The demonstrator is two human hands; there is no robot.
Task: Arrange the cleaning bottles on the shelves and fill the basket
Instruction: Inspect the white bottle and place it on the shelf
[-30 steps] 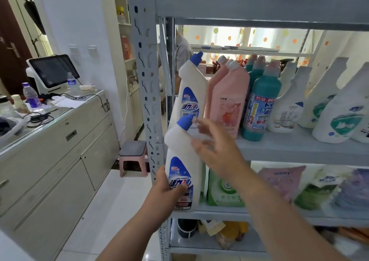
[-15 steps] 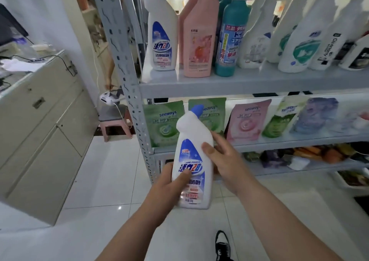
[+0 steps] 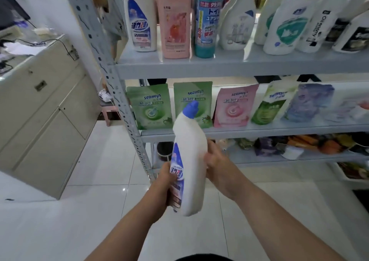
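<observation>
Toilet-cleaner bottle point(image 3: 189, 161), white, blue cap up, slightly tilted: held in the air before the grey shelving unit point(image 3: 219, 67), just right of its left upright, cap in front of a green seaways pouch point(image 3: 199, 89). Left hand point(image 3: 162, 183): fingers curled round the labelled lower body. Right hand point(image 3: 218, 165): against the bottle's right side, blurred; cannot tell its grip. Matching bottle point(image 3: 139, 19) stands at the left end of the unit's upper shelf.
</observation>
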